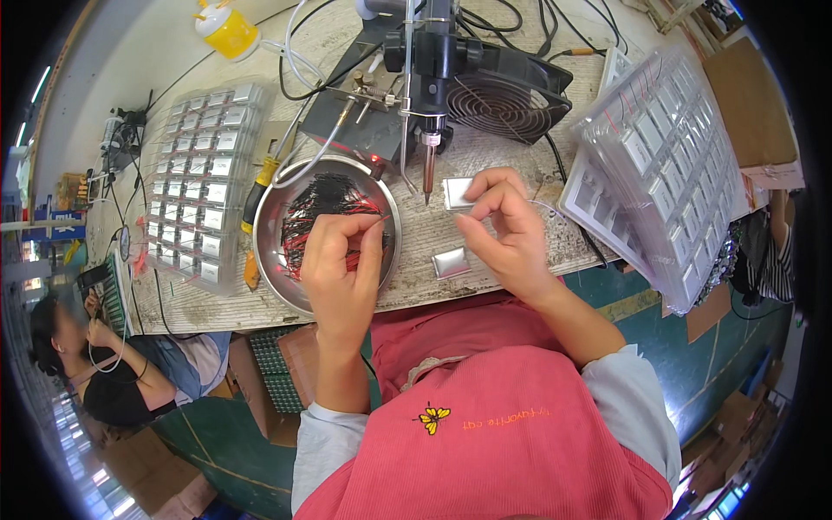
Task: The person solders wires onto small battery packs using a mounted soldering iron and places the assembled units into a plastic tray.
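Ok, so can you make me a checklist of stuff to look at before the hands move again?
1. Left hand clear of the pointed soldering iron: ok, there is a gap.
2. Right hand clear of the iron too: ok, it is apart, off to the right.
3. Iron cool: cannot tell, a picture shows no heat.
4. Red and black wires all neatly lined up: not ok, they are jumbled in the metal bowl.
5. Lower silver pouch resting on the table: ok.
6. Wire pinched in the left fingertips: cannot tell, too small.
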{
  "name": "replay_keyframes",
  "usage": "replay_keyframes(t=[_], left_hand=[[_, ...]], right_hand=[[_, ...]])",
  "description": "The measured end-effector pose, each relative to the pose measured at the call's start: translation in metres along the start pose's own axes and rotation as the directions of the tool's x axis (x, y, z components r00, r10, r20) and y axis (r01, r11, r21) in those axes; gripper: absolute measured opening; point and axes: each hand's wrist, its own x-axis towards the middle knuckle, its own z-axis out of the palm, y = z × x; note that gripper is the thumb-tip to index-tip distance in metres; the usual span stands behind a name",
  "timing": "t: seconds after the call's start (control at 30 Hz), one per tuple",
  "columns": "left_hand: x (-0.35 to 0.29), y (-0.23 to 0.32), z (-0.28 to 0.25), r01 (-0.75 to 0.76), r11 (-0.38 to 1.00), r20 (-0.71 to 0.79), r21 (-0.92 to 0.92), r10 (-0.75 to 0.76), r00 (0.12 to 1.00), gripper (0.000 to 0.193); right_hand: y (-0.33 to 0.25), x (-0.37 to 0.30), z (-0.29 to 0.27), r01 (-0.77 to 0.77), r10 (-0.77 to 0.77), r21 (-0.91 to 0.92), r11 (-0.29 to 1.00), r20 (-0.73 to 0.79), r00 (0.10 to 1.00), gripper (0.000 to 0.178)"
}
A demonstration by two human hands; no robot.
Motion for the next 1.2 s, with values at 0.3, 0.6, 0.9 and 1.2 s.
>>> replay_keyframes(t=[0.3, 0.6, 0.9, 1.2], left_hand=[[0.002, 0.002, 0.002, -0.034, 0.997, -0.018, 0.066, 0.036, 0.999, 0.011], [0.006, 0.006, 0.004, -0.12, 0.982, -0.011, 0.143, 0.123, 0.992, 0.011], [0.007, 0.007, 0.006, -0.138, 0.979, -0.005, 0.15, 0.141, 0.99, 0.01], [0.011, 0.012, 0.008, -0.144, 0.978, 0.015, 0.148, 0.144, 0.99, 0.01]], right_hand=[[0.003, 0.004, 0.01, 0.012, -0.012, 0.024, 1.0, -0.007, 1.0, 0.015], [0.001, 0.004, 0.009, 0.043, -0.043, -0.027, 0.999, -0.014, 0.999, 0.015], [0.0, 0.005, 0.01, 0.116, -0.117, -0.11, 0.987, -0.009, 0.993, 0.015], [-0.003, 0.008, 0.009, 0.194, -0.195, -0.191, 0.962, 0.013, 0.981, 0.016]])
